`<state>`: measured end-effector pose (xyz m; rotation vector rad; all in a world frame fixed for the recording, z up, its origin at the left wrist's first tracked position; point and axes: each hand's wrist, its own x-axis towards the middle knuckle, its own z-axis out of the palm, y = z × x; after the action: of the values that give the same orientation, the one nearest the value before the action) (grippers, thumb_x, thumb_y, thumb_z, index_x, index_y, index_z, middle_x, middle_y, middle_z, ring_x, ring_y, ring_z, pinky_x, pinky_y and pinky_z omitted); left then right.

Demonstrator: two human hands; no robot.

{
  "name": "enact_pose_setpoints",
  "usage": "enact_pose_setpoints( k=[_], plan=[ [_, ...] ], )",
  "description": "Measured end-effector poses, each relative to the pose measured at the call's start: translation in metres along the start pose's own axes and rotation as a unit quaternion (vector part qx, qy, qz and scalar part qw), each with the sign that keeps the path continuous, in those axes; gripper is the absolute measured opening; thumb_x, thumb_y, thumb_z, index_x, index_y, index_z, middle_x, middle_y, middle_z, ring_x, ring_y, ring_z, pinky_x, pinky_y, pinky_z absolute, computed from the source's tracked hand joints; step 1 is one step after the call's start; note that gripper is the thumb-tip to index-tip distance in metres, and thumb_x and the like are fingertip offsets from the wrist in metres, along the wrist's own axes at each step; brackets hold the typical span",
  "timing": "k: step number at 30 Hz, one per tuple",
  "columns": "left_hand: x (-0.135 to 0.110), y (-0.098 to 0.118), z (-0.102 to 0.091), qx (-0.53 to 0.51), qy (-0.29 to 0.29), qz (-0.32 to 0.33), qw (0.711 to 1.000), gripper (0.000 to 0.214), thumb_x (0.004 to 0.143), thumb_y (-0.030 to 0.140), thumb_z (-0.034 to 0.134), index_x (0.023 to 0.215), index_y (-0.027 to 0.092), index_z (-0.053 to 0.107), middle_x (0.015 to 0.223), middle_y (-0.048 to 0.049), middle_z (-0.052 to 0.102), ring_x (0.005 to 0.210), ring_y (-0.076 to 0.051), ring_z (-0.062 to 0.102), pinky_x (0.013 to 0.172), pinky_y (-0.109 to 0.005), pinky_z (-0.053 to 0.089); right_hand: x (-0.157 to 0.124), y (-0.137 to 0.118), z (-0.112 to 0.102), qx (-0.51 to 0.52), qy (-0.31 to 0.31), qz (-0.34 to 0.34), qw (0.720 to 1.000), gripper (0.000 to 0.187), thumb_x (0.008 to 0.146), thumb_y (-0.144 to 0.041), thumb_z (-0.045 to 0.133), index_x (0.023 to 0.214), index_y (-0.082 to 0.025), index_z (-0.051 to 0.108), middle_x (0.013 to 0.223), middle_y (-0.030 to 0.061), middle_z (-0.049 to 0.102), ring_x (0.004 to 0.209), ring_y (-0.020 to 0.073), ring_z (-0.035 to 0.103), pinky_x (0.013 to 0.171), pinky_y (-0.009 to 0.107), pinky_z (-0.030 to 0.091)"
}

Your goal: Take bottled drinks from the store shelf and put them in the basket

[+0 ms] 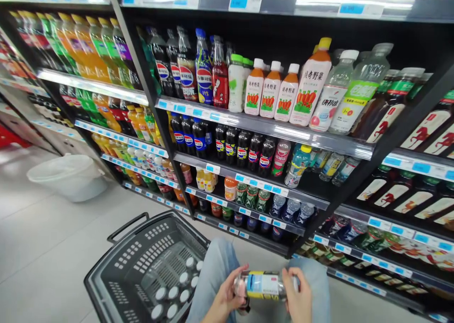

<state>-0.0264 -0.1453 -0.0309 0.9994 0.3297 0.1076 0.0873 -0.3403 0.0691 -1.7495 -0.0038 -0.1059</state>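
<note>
Both my hands hold a clear plastic drink bottle (264, 285) with a yellow, blue and white label, lying sideways above my knees at the bottom of the view. My left hand (229, 294) grips its left end with fingers curled round it. My right hand (297, 298) wraps its right end near the cap. To the left on the floor stands a dark grey shopping basket (142, 261), with several white-capped bottles (177, 290) standing in its near right corner.
Black store shelves (269, 129) full of cola, juice and tea bottles rise in front of me, with more shelving (92, 84) running off to the left. A white plastic tub (69, 176) sits on the pale tiled floor at the left.
</note>
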Motion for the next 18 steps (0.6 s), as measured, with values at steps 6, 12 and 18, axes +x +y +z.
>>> enact_pose_setpoints(
  k=[6,12,18],
  plan=[
    [-0.02,0.007,0.012,0.027,-0.088,-0.075,0.993,0.088,0.071,0.071,0.089,0.142,0.03,0.057,0.097,-0.002,0.068,0.067,-0.013,0.062,0.055,-0.023,0.044,0.044,-0.023,-0.001,-0.093,-0.098,-0.154,0.979,0.045,0.097,-0.059,0.064,0.07,-0.022,0.062,0.072,0.0006,0.06,0.068,0.0184,0.057,0.067,0.029,0.047],
    [-0.033,-0.008,0.03,0.057,-0.035,-0.187,0.98,0.095,0.073,0.108,0.037,0.079,0.019,0.07,0.051,0.001,0.047,0.04,-0.009,0.029,0.043,-0.029,0.02,0.046,-0.032,0.002,-0.058,-0.133,-0.185,0.972,0.045,0.1,-0.049,0.063,0.065,-0.022,0.053,0.068,-0.0027,0.051,0.064,0.0149,0.049,0.063,0.027,0.04],
    [-0.022,0.007,0.037,0.059,0.0,-0.118,0.991,0.092,0.077,0.104,0.038,0.081,0.018,0.069,0.049,0.0,0.051,0.042,-0.013,0.041,0.044,-0.028,0.035,0.038,-0.033,0.004,-0.045,-0.101,-0.138,0.984,0.048,0.097,-0.054,0.065,0.063,-0.022,0.053,0.065,-0.0022,0.05,0.064,0.0157,0.048,0.064,0.029,0.039]
  ],
)
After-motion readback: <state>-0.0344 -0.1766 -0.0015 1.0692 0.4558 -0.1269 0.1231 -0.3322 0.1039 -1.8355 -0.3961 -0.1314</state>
